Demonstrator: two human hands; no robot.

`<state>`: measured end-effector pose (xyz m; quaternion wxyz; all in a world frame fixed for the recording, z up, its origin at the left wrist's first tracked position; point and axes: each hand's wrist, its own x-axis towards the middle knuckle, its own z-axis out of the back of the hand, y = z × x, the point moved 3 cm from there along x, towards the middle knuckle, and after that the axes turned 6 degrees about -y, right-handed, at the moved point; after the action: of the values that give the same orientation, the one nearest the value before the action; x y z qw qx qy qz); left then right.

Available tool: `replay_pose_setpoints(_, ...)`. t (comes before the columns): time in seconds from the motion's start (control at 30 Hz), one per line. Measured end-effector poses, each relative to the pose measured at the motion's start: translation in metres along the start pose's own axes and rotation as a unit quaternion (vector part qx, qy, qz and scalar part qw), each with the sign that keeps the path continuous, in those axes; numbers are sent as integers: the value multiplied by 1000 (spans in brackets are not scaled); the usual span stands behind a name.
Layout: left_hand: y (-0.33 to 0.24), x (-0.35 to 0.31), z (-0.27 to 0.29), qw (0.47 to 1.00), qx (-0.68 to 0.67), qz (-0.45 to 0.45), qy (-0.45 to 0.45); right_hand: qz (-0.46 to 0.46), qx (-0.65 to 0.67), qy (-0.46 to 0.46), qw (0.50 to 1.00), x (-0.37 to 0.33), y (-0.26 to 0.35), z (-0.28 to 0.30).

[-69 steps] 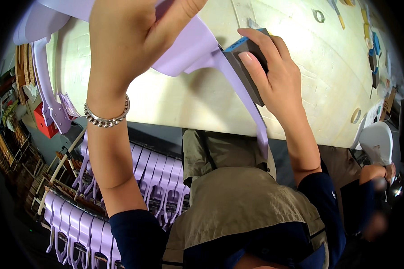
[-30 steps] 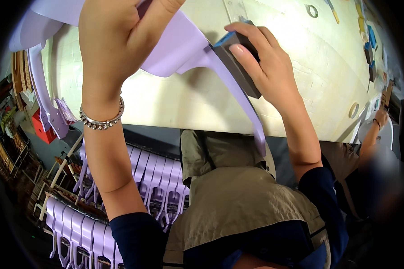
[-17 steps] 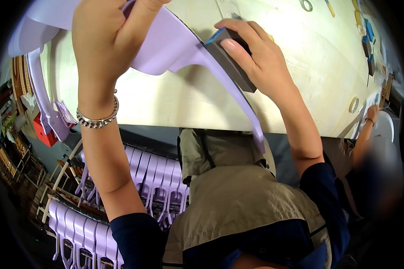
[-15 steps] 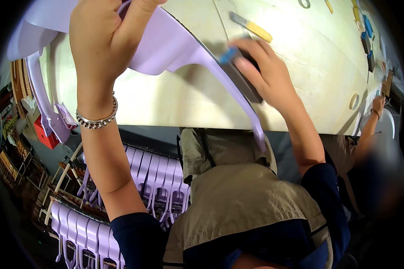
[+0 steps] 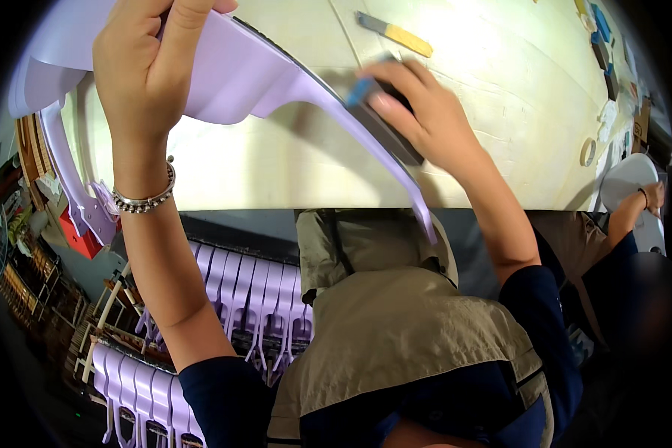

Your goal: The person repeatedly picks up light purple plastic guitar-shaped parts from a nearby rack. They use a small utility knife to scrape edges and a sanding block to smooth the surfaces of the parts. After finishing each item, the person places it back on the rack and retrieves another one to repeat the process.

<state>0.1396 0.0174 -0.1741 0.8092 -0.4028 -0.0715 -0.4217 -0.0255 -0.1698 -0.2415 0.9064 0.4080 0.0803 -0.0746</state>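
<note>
A glossy lilac molded panel (image 5: 235, 78) lies across the pale work table (image 5: 500, 183), its long thin curved arm reaching past the near edge toward my lap. My left hand (image 5: 145, 71) is closed on the panel's upper part; some of its fingers run out of the top of the picture. My right hand (image 5: 418, 112) is wrapped around a dark grey rectangular block (image 5: 384, 133) with a blue patch at its far end. The block lies along the dark outer edge of the panel's arm. Motion smears the right fingers and the block a little.
A putty-knife-like tool with a yellow handle (image 5: 407, 39) lies beyond my right hand. A tape roll (image 5: 588, 152) sits at the right. Below left, racks hold several lilac parts (image 5: 257, 291). Another person's hand (image 5: 653, 198) is by a grey-white round object (image 5: 627, 179).
My view has shifted slightly, and both hands, the panel and the table items appear further left. The block stays against the arm's edge. The other person's hand has moved lower.
</note>
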Motion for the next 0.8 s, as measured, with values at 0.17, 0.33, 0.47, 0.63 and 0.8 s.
replay_pose_setpoints(0.17, 0, 3, -1, 1000, -18, -3, -7, -67, -17, 47, 996, -109, -51, 19)
replay_pose_setpoints(0.33, -15, 0, 3, 996, 12, 50, -78, -104, -12, -58, 993, -122, -77, 50)
replay_pose_setpoints(0.47, -30, -28, -2, 940, 217, -139, -224, 66, -170, -179, 967, -91, -51, 49)
replay_pose_setpoints(0.63, -93, -101, -62, 981, 118, -105, -114, -22, 93, 64, 993, -73, -13, -41)
replay_pose_setpoints(0.8, -123, -126, -83, 957, 265, -108, -50, -28, 290, 146, 945, -85, -23, -5)
